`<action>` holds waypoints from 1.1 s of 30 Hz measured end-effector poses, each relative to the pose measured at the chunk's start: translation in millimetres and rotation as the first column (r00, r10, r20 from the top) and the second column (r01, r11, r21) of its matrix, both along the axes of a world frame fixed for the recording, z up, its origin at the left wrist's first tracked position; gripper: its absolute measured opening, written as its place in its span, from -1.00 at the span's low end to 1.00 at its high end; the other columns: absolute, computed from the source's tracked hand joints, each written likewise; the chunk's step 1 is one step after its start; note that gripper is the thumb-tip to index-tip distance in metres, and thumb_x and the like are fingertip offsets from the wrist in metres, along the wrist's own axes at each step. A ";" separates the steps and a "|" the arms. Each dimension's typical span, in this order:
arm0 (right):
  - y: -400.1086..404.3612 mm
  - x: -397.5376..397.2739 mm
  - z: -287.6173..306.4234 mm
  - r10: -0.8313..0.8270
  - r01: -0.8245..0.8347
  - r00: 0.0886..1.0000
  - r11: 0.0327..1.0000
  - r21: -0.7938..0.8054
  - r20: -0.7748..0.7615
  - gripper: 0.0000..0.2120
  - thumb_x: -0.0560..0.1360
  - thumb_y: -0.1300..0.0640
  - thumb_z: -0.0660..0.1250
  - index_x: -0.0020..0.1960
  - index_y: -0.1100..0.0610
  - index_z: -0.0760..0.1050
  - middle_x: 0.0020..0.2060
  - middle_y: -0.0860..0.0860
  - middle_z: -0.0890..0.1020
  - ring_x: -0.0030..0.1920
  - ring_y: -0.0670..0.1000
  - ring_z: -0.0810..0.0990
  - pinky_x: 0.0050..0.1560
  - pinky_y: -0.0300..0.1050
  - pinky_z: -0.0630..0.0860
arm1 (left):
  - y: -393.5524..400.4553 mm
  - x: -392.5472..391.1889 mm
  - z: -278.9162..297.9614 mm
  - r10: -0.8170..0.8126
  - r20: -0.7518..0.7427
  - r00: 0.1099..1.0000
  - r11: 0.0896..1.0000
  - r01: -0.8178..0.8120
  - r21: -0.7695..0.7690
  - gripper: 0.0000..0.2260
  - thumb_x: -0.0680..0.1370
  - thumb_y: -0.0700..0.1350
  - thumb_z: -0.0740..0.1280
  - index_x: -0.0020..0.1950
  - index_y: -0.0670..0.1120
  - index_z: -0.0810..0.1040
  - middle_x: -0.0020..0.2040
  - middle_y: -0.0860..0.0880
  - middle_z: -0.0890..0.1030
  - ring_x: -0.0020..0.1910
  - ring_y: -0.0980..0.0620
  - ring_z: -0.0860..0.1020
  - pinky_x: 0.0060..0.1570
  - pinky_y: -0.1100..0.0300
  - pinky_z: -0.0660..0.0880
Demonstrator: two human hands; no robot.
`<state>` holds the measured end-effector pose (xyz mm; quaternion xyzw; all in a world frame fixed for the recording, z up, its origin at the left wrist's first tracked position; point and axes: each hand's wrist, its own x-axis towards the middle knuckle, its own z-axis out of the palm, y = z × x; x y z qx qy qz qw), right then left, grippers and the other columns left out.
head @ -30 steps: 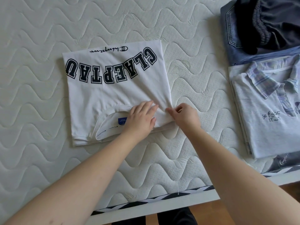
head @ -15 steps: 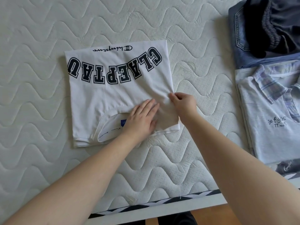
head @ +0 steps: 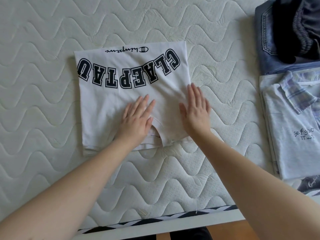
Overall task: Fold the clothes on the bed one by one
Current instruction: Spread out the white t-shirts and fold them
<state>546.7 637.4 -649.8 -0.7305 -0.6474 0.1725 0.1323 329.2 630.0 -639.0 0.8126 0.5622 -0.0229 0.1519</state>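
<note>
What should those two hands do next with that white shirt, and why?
Probably sweep outward to flatten it. Both the left hand and right hand lie flat on the folded white T-shirt, and faint creases show by the right hand. Then it could join the folded clothes at the right.

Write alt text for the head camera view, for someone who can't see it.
Two bare hands, left hand and right hand, press flat on a folded white T-shirt with black block lettering, lying on a quilted mattress. At the right edge lie a folded pale polo shirt and, beyond it, folded jeans with a dark garment on top.
</note>
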 end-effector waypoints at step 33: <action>-30.9 15.9 24.1 -0.323 0.220 0.943 0.784 -0.580 -0.079 -0.65 0.50 -0.12 0.39 -0.02 0.18 0.48 -0.17 0.06 0.61 -0.16 0.13 0.57 -0.30 -0.08 0.36 | -59.0 -155.4 -3.3 0.856 0.142 0.497 0.504 -0.740 -0.446 -0.71 0.50 0.04 0.42 -0.10 -0.19 0.55 -0.13 -0.14 0.64 -0.14 -0.15 0.58 -0.16 0.04 0.44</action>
